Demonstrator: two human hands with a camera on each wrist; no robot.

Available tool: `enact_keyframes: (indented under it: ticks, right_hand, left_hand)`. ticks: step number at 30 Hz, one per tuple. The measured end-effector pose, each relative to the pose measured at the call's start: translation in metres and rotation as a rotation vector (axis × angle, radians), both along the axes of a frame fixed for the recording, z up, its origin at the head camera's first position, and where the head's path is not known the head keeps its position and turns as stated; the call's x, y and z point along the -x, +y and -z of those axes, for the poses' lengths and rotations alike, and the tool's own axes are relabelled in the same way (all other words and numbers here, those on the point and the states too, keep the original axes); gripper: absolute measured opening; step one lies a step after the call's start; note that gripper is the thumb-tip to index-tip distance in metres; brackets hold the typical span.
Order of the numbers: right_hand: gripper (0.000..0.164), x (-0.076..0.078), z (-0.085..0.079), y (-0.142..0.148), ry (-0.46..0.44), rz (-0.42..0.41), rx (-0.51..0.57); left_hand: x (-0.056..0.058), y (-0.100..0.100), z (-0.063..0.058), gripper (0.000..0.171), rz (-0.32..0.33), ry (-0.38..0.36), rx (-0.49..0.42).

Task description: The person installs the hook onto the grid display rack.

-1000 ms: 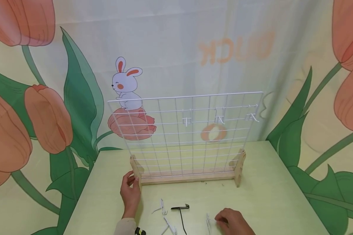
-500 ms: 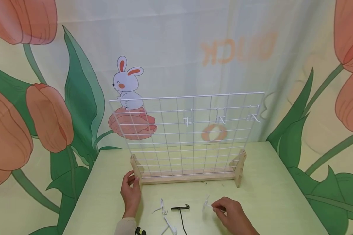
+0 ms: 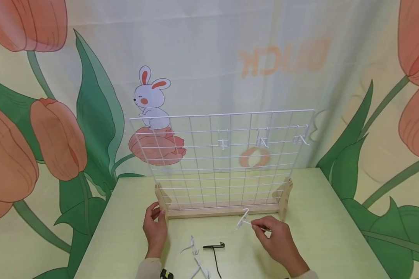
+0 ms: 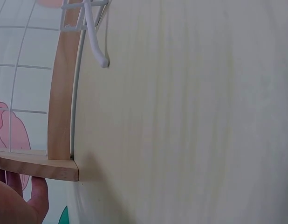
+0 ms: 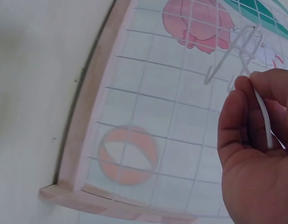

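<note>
A white wire grid panel stands upright in a wooden stand. At the stand's left end my left hand grips the wooden side piece, thumb at its front; in the left wrist view its fingers lie against the wooden end. My right hand pinches the prong of a white wire hook between thumb and fingers, in front of the stand's base. Seen from the right wrist, the hook's prong runs through the grip, with its bent wire back pointing toward the panel.
Three white hooks hang on the panel's upper right: one near the middle, another further right, the last by the right edge. On the table lie white hooks and a black hook. A printed curtain hangs behind.
My right hand has lifted the white hook from the table's front and moved it forward toward the panel, its back tilting over. The left hand keeps its place on the stand.
</note>
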State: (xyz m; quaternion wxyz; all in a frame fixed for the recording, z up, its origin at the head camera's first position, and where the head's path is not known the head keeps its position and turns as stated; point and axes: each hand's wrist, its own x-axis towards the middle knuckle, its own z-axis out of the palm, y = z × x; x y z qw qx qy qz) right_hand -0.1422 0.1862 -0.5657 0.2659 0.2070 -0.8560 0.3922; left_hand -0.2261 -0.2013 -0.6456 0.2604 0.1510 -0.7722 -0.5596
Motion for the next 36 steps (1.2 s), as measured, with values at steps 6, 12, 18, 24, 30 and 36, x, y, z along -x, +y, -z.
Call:
enact_keyframes:
  ticks: [6, 12, 18, 24, 30, 36]
  right_hand:
    - [0.022, 0.006, -0.023, -0.003, 0.083, 0.017, 0.016]
    - [0.020, 0.012, -0.044, -0.009, 0.123, 0.052, 0.048]
    - [0.017, 0.016, -0.061, -0.017, 0.151, 0.066, 0.096]
    - [0.020, 0.021, -0.075, -0.027, 0.244, 0.066, 0.127]
    - [0.024, 0.024, -0.090, -0.037, 0.308, 0.061, 0.152]
    - [0.023, 0.027, -0.108, -0.050, 0.319, 0.048, 0.183]
  left_hand:
    - [0.000, 0.000, 0.001, 0.035, 0.007, -0.005, -0.012]
    - [0.000, 0.001, 0.001, 0.035, -0.003, -0.021, -0.009]
    - [-0.001, 0.001, 0.002, 0.035, -0.004, -0.023, -0.005]
    - [-0.001, -0.001, 0.002, 0.034, 0.006, -0.036, -0.019]
    - [0.000, 0.000, 0.002, 0.034, 0.000, -0.033, -0.023]
    - [0.001, 0.000, 0.002, 0.034, -0.006, -0.033, -0.025]
